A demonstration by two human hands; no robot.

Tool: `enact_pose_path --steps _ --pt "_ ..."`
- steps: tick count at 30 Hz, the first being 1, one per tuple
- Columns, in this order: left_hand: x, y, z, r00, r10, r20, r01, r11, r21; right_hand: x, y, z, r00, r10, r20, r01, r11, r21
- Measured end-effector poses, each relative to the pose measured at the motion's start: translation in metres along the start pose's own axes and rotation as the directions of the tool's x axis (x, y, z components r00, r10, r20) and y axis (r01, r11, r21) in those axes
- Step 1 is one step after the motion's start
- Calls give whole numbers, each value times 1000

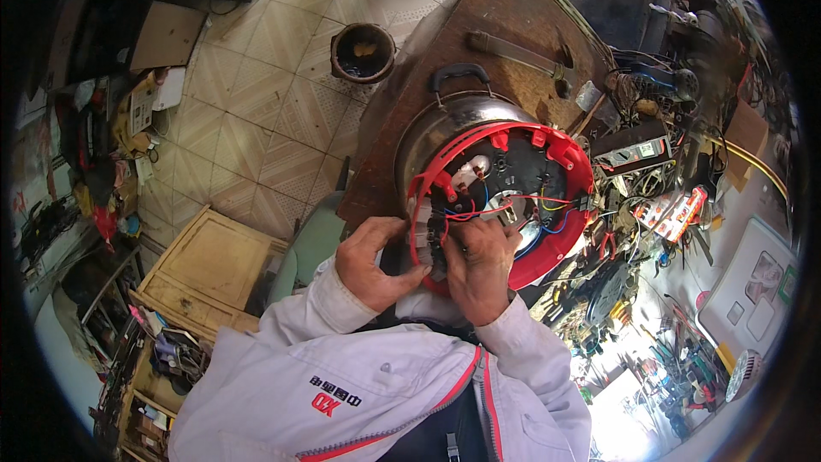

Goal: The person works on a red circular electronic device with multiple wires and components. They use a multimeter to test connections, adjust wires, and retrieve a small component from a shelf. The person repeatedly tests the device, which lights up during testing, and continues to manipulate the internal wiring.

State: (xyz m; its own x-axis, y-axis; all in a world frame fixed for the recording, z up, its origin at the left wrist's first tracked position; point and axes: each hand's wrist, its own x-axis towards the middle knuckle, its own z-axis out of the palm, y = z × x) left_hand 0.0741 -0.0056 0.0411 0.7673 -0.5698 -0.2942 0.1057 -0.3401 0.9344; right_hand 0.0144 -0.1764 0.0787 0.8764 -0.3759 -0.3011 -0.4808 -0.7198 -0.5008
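Observation:
An electric pot [441, 120] of shiny metal lies with its underside facing me. Its red plastic base ring [571, 244] surrounds a dark, open interior with red, blue and yellow wires [513, 198]. At the ring's near left edge, my left hand [368, 265] is curled around the rim, its thumb pressing close to the edge. My right hand [483, 267] reaches over the near rim into the base. Its fingers are drawn together beside the wires and a dark part on the left inner wall; what they pinch is hidden.
The pot stands on a worn wooden table [419, 51], where a hammer-like tool [517, 53] lies farther back. Crowded tools and a boxed meter [633, 151] fill the right side. A bucket [363, 53] stands on the tiled floor, and a wooden cabinet [209, 261] is at left.

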Motion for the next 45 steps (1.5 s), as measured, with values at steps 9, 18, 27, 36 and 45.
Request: enact_pose_path --steps 9,18,27,36,45 --pt "-1 -2 1 998 -53 37 55 996 -72 -1 9 -12 994 -32 102 30 999 21" --pt "-2 0 2 998 -52 30 55 991 -122 -1 16 -23 981 -138 138 133 990 41" --pt "-5 -13 9 997 -74 4 73 975 -209 -1 19 -17 990 -142 16 141 988 56" --pt "-8 -14 11 999 -13 -39 8 992 -125 -13 25 -9 979 -184 -89 187 982 21" --pt "-6 3 12 985 132 -109 -115 982 151 -37 25 -10 838 -46 -544 218 942 256"
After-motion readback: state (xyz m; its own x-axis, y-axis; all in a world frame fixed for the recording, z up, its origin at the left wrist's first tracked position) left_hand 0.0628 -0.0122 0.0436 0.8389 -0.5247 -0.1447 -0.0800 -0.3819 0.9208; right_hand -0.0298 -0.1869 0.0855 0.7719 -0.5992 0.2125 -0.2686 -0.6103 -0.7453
